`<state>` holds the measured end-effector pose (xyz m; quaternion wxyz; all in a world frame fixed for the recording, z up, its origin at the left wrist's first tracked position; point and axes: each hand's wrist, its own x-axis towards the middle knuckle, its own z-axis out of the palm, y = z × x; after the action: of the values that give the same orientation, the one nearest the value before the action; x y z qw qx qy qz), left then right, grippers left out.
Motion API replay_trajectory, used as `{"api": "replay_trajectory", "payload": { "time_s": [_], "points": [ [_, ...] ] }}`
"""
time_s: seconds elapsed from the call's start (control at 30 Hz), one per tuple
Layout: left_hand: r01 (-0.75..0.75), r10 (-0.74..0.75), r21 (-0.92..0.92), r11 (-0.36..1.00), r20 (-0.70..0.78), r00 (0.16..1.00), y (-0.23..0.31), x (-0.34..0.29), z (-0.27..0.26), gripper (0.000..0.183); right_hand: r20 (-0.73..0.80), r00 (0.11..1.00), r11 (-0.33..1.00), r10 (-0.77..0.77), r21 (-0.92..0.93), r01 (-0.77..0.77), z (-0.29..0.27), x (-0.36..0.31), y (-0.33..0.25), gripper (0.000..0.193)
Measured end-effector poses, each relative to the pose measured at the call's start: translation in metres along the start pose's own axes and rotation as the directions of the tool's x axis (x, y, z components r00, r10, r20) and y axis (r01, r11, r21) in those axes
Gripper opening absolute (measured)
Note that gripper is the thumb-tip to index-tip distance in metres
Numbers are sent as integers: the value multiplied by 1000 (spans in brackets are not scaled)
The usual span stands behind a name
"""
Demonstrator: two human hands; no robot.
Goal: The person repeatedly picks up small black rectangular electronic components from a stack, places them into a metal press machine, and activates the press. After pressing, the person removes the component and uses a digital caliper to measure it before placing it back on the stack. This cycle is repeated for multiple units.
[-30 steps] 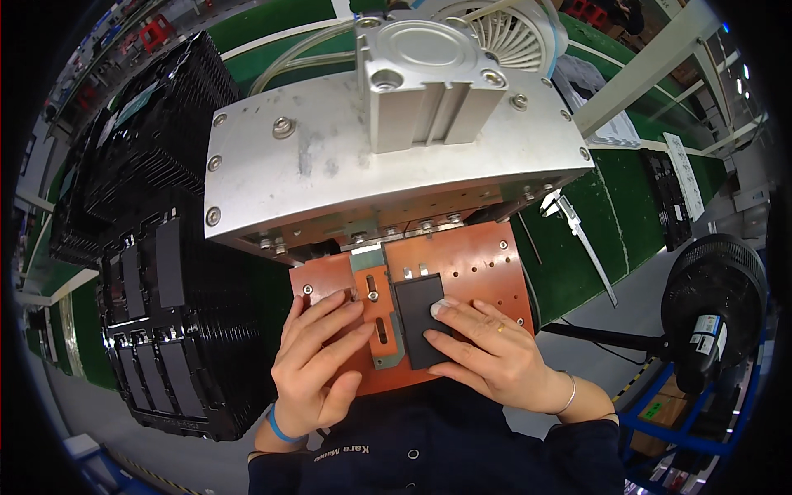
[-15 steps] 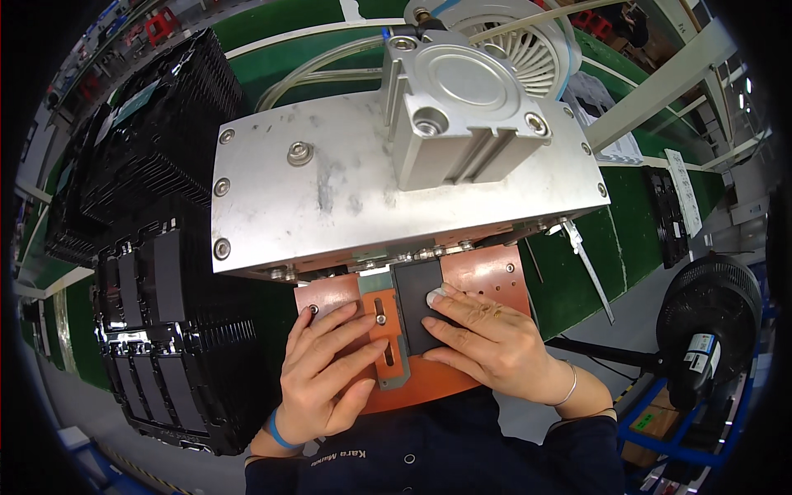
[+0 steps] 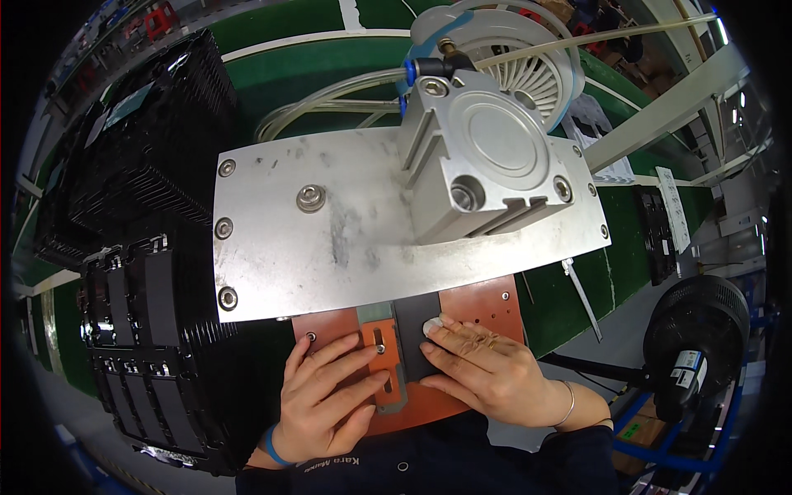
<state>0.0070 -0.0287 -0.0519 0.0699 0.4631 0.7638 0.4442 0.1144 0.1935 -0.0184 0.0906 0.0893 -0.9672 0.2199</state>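
Under the front edge of a silver pneumatic press [image 3: 272,247] lies a reddish-orange base plate [image 3: 330,323]. A dark flat plate [image 3: 415,330] sits on it, its far end hidden beneath the press. Beside that plate's left edge is an orange slotted guide [image 3: 390,371] with a screw. My left hand [image 3: 326,396] lies over the base with fingers spread, fingertips touching the guide, holding nothing. My right hand [image 3: 495,367] grips the dark plate at its right side, fingertips on top and thumb at the near corner. One fingertip wears a white cover [image 3: 431,327].
Tall stacks of black trays [image 3: 136,313] stand at the left. A cylinder [image 3: 495,157] with clear air hoses [image 3: 330,92] tops the press. Behind it is a white fan [image 3: 532,70]; a black fan [image 3: 693,338] stands right. Green work surface [image 3: 569,305] surrounds the press.
The view has shifted, so the press top and my hands appear lower in the picture. Both hands keep nearly the same places on the guide and dark plate.
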Motion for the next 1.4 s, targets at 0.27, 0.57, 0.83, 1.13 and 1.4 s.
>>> {"api": "replay_trajectory", "payload": {
  "time_s": [0.27, 0.57, 0.83, 1.13, 1.4],
  "points": [
    [-25, 26, 29, 999, -26, 999, 3, 1, -1, 22, 242, 964, 766, 111, 597, -238, -12, -3, -13, 42],
    [-166, 210, 275, 947, -140, 968, 20, 3, 4, 30, 339, 762, 80, 552, 888, -453, -4, 9, 12, 27],
    [100, -121, -79, 992, -356, 927, 45, -13, 0, 51, 60, 892, 377, 449, 892, -250, 2, -2, -20, 23],
    [251, -131, 61, 966, -724, 677, 52, -78, -113, 30, -255, 847, 820, -467, 235, 522, 16, 92, -78, 40],
    [562, -531, -112, 820, -516, 672, -101, -80, -254, 40, -93, 676, 621, -731, -502, 602, 97, 215, -94, 41]
  ]
}}
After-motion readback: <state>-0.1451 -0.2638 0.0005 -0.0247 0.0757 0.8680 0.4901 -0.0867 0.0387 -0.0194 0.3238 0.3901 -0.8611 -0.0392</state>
